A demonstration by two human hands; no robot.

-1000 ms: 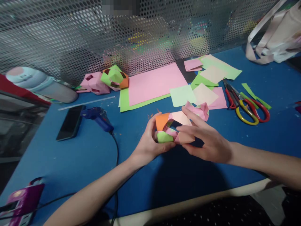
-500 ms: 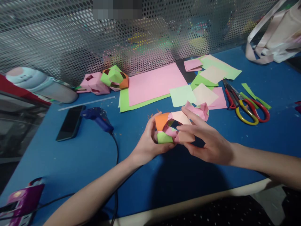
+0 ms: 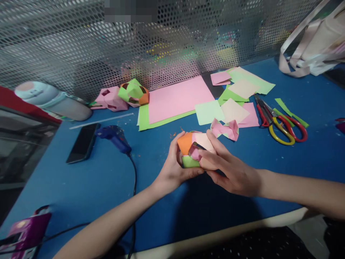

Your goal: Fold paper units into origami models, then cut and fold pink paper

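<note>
One paper ball over the counter: my left hand curls round one side, apparently to steady it, my right hand grips the other, one pink fold lying just beyond, seemingly for reach.

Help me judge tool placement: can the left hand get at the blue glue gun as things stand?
Probably yes: nothing appears to stand between the left hand and the blue glue gun. But that hand holds the folded paper piece, so it may need freeing first.
</note>
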